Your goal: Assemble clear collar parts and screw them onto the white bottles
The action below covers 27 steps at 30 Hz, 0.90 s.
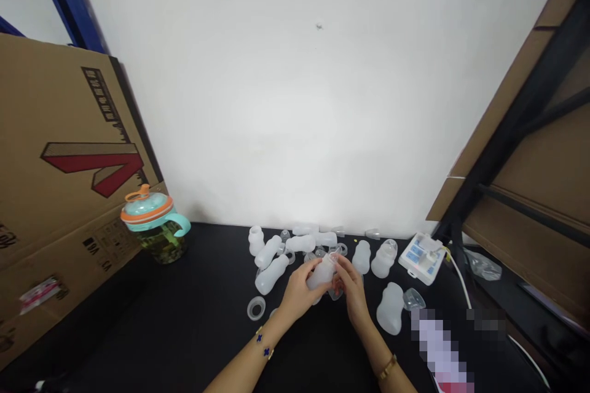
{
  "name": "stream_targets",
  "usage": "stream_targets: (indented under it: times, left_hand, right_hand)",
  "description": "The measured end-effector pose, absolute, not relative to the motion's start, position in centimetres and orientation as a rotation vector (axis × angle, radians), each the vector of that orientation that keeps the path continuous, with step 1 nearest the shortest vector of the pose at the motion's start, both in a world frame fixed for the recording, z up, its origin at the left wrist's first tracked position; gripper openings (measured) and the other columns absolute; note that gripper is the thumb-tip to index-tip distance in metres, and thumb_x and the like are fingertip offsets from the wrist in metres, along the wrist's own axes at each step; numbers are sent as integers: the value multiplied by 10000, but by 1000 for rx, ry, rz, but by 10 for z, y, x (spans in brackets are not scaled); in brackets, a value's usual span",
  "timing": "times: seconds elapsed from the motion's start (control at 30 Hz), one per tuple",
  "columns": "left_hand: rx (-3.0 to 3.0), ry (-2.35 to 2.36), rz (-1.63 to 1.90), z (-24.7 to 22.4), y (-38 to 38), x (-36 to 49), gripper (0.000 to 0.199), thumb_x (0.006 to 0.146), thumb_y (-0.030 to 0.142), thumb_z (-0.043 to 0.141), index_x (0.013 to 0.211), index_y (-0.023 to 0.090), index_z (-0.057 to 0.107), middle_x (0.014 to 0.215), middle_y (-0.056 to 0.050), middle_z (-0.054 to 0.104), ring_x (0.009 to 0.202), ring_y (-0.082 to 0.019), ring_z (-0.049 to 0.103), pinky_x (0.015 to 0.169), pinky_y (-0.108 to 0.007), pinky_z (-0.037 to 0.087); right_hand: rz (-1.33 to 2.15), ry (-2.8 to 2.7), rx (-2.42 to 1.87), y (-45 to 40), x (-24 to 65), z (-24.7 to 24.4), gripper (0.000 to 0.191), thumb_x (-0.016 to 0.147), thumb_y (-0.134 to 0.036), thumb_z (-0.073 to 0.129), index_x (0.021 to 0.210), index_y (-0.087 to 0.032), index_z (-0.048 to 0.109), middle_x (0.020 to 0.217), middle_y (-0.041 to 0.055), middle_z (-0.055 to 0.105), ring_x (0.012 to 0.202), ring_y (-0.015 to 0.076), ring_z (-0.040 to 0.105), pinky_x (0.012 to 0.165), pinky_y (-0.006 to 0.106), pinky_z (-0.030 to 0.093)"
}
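Holding a frosted plastic baby bottle (321, 273) between my hands, low in the middle of the frame, I have the fingers of my left hand (297, 291) closed around its body, while my right hand (351, 291) grips narrowly at its upper end. Two hands on it seem to keep it steady and tilted toward me, so I can see its open end, though that is only my reading. Just below my right hand sits a clear plastic piece (334, 292), partly hidden by my fingers; I cannot tell whether it touches the bottle.

More bottle bodies (270, 276) lie on their sides in a loose cluster just ahead and to the left of my hands, crowding the space there, with others standing upright to the right (362, 256). A silicone ring (256, 308) lies flat at lower left of the cluster, and a clear cap (413, 299) sits at right, beside a larger frosted bottle (389, 308). Farther right, a white boxy device (421, 259) rests on the black tabletop (138, 331), its white cable (465, 298) running toward the lower right — a blurred patch (440, 344) hides part of that corner. At the upper left of the table, well apart from my work, stands a tumbler with a teal-and-orange lid (154, 224), against a cardboard box (69, 153).
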<state>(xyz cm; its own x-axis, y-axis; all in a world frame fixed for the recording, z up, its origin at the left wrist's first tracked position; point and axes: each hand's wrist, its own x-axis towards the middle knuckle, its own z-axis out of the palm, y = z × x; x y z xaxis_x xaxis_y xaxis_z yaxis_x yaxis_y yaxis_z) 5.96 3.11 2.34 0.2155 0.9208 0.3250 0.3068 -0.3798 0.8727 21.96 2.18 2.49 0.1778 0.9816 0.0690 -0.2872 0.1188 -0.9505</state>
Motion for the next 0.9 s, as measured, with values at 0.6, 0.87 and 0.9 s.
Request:
stream_targets:
  times: [0.6, 0.87, 0.9]
  left_hand:
    - [2075, 1238, 1137, 25, 28, 58, 521, 808, 293, 681, 1315, 231, 582, 1322, -73, 643, 1199, -276, 615, 1061, -452, 487]
    - [2160, 1275, 1184, 24, 28, 57, 502, 819, 298, 674, 1310, 241, 587, 1288, -69, 662, 1143, -276, 641, 999, -446, 525]
    - [2174, 1279, 1189, 24, 28, 57, 501, 816, 291, 676, 1307, 245, 589, 1282, -67, 665, 1139, -277, 642, 994, -449, 527]
  right_hand:
    - [1117, -916, -1016, 23, 220, 21, 601, 709, -583, 786, 1122, -152, 722, 514, -25, 571, 444, 129, 498, 408, 226, 376]
    - [1099, -971, -993, 25, 222, 16, 554, 758, -541, 763, 1161, -166, 701, 532, -32, 565, 459, 123, 489, 422, 223, 387]
    - [1093, -972, -997, 25, 222, 16, 558, 757, -539, 765, 1167, -167, 696, 534, -35, 561, 459, 121, 485, 422, 223, 385]
